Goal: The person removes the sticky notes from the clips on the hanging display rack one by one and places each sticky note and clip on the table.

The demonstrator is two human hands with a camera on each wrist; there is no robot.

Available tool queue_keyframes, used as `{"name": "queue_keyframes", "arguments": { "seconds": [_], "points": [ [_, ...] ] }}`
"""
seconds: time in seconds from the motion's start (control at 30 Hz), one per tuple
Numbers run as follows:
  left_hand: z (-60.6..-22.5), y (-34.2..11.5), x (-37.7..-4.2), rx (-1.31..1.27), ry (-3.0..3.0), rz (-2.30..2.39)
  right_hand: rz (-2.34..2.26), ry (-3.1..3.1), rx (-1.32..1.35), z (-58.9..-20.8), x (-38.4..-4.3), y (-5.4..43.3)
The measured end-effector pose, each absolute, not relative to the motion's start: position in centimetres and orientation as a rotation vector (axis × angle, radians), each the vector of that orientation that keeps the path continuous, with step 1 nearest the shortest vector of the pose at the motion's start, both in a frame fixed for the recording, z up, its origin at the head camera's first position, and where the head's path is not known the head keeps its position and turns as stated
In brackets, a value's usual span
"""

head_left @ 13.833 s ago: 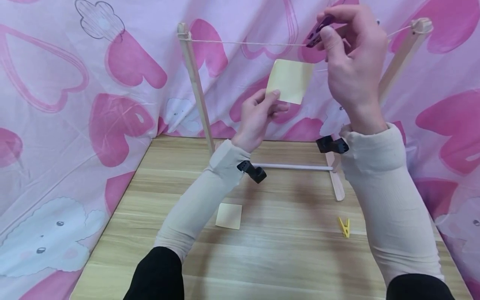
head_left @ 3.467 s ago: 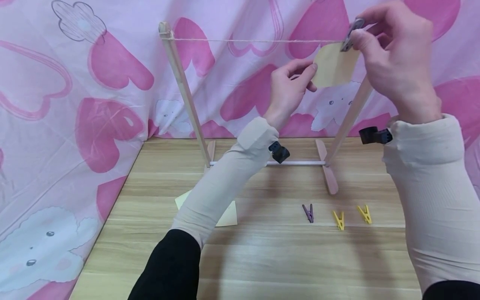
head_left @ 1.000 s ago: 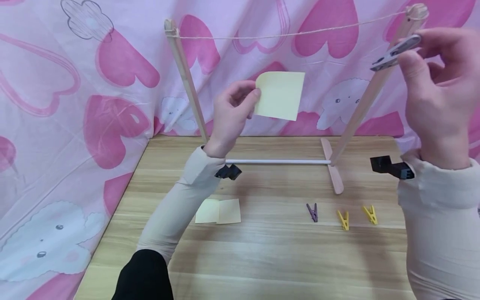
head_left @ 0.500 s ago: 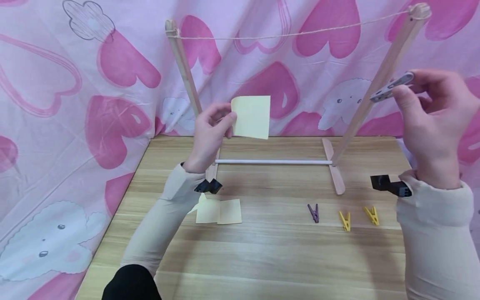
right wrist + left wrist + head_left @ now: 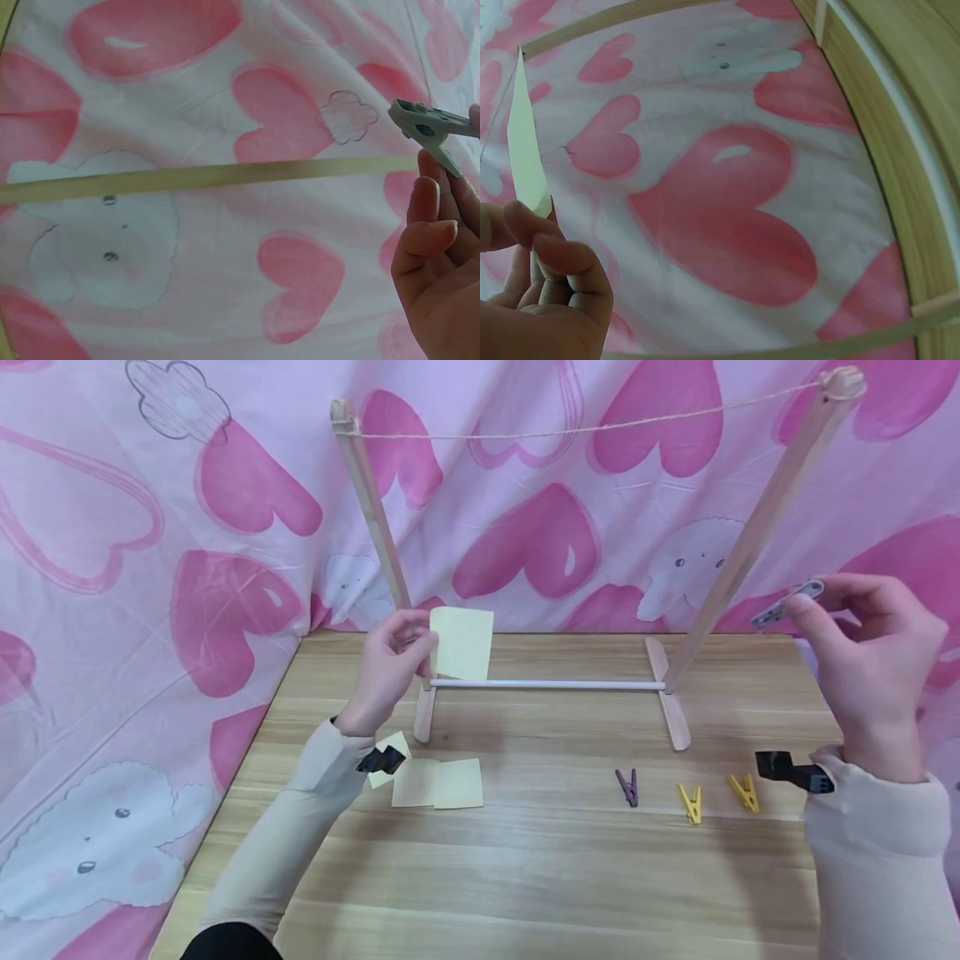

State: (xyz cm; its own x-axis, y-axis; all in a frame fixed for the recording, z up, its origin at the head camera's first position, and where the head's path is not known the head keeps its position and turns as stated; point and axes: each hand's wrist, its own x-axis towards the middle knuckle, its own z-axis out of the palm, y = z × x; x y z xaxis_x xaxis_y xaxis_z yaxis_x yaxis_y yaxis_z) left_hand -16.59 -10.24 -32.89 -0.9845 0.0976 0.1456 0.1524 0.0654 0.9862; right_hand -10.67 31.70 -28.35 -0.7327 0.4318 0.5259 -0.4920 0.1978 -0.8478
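My left hand (image 5: 386, 664) pinches a pale yellow paper square (image 5: 463, 643) by its left edge, holding it up in front of the stand's left foot. In the left wrist view that paper (image 5: 526, 150) shows nearly edge-on above thumb and fingers. Out to the right of the stand, my right hand (image 5: 877, 652) pinches a grey clothespin (image 5: 787, 602) between thumb and fingers. The right wrist view shows the clothespin (image 5: 424, 120) with its nose pointing away from the fingertips. Above both hands a thin string (image 5: 525, 437) runs between two wooden posts, with nothing hanging on it.
Several more paper squares (image 5: 459, 783) lie on the wooden table at left, partly overlapping. To the right lie a purple clothespin (image 5: 627, 787) and two yellow ones (image 5: 691, 802). A white rod (image 5: 547, 684) joins the stand's feet. Pink heart-printed cloth (image 5: 525, 543) hangs behind.
At 3.5 s ago the grey clothespin was on the paper's corner at the string. Since then clothespin and paper have come apart, and both hands have sunk, the left one also moving left.
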Motion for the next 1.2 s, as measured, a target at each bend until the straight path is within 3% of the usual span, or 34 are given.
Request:
{"name": "queue_keyframes", "arguments": {
  "seconds": [0.33,0.77,1.2],
  "points": [
    [-36.8,-13.9,-15.6,-0.161,-2.615,-1.961,1.257,-2.248,-0.207,-32.0,-8.9,32.2],
    [-42.5,-17.1,-13.4,-0.152,-2.872,-1.904,1.092,-2.767,0.0,-39.2,-5.6,31.7],
    [-46.2,-18.7,-11.5,-0.118,-3.054,-1.934,1.031,-3.089,-0.001,-44.9,-2.5,29.5]
  ]
}}
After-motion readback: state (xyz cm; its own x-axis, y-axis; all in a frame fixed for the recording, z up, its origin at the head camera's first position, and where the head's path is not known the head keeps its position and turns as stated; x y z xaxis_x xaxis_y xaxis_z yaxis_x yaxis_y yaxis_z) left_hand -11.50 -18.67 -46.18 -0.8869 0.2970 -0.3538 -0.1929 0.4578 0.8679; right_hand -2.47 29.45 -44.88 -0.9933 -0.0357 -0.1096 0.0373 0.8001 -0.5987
